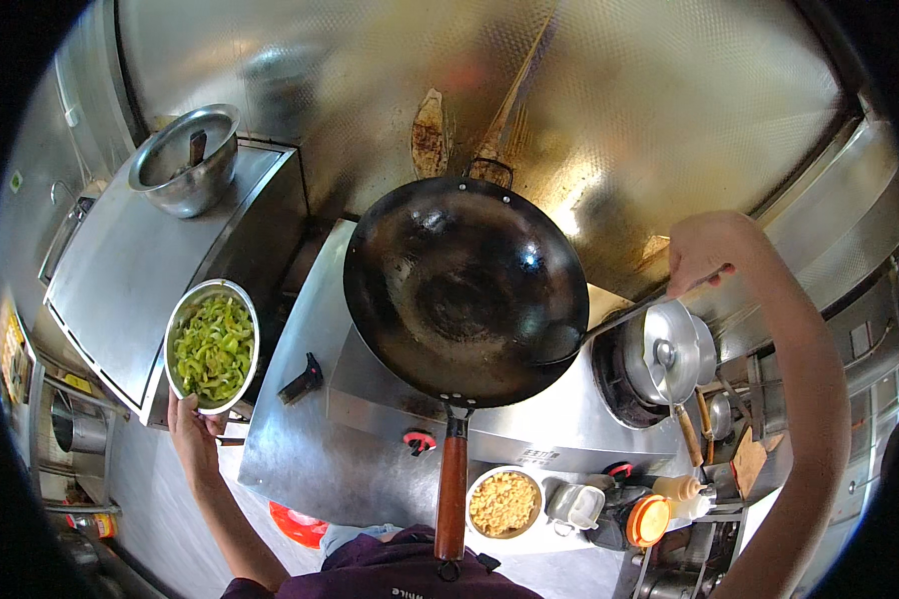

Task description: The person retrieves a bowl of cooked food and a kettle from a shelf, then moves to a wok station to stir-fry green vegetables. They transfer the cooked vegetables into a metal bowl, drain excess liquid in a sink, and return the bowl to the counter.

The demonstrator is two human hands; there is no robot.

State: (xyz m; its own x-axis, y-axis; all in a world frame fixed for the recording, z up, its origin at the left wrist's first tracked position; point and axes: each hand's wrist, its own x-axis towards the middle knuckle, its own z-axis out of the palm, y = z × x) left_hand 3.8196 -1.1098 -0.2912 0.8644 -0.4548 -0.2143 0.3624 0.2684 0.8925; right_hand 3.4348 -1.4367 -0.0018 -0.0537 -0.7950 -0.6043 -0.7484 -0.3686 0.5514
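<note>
My left hand grips the near rim of a round metal bowl, which holds sliced green peppers. The bowl is off to the left, apart from the wok. In front of me sits a large dark wok with an oily sheen and no food visible in it. Its wooden handle points toward my body. My right hand is closed around the upper end of a metal ladle, whose dark bowl rests low on the wok's right inner side.
Left stands a steel counter carrying a metal basin with a utensil inside. Saucepans sit on a right-hand burner. Near me are a bowl of yellowish pieces, a lidded container, an orange-lidded jar and a black lighter-like tool.
</note>
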